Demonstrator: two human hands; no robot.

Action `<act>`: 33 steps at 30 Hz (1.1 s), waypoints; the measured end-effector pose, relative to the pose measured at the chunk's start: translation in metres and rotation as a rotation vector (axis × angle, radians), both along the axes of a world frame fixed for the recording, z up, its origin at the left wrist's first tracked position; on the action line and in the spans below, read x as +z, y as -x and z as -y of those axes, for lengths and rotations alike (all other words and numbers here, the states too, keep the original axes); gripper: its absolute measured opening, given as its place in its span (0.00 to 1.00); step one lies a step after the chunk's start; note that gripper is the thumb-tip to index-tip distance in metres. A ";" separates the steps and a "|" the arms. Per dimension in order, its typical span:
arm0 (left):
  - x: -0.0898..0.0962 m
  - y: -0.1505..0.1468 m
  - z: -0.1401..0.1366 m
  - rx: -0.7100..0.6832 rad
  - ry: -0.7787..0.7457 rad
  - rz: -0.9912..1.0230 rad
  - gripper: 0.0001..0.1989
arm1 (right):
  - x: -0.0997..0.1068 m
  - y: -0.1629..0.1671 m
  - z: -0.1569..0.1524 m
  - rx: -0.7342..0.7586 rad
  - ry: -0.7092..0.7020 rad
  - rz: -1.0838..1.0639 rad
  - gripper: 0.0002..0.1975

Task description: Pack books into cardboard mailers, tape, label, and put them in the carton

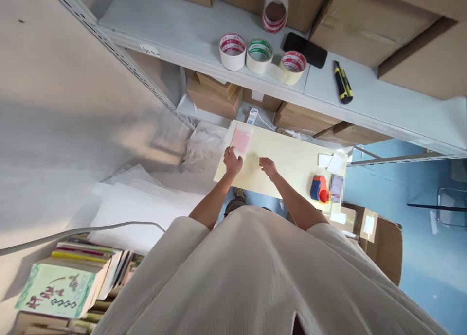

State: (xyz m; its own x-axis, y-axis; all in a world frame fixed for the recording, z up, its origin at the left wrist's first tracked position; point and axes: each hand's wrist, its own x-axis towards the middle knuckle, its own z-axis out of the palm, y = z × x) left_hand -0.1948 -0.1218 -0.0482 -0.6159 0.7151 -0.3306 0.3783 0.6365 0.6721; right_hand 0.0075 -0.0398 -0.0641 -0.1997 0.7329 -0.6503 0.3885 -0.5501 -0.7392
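Observation:
My left hand (pixel 232 161) rests at the near edge of a flat pink packet (pixel 241 138), which lies at the left end of the pale yellow table (pixel 280 150). Its thumb stands apart from the lightly curled fingers, and nothing shows in its grasp. To the right, my right hand (pixel 268 167) is over the middle of the table, fingers loosely stretched toward the left and holding nothing. Whether its fingertips touch the tabletop I cannot tell. Toward the table's right end sits a red and blue tape dispenser (pixel 318 189), with white cards (pixel 334 163) behind it.
A grey shelf (pixel 175 28) crosses above the table, bearing tape rolls (pixel 232 52), a black phone (pixel 305 49), a yellow-black utility knife (pixel 342 82) and cardboard boxes (pixel 372 24). Stacked books (pixel 54 286) stand lower left, near white foam sheets (pixel 142 208). An open carton (pixel 385 247) is at right.

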 end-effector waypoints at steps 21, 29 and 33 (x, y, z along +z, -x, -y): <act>0.038 -0.197 0.153 0.120 -0.162 -0.020 0.26 | 0.027 -0.177 0.120 0.145 -0.103 -0.061 0.19; 0.069 -0.187 0.229 0.301 -0.176 -0.102 0.26 | 0.061 -0.141 0.166 0.348 -0.112 -0.093 0.15; 0.079 -0.172 0.290 0.418 -0.214 -0.144 0.26 | 0.072 -0.097 0.207 0.508 -0.140 -0.077 0.15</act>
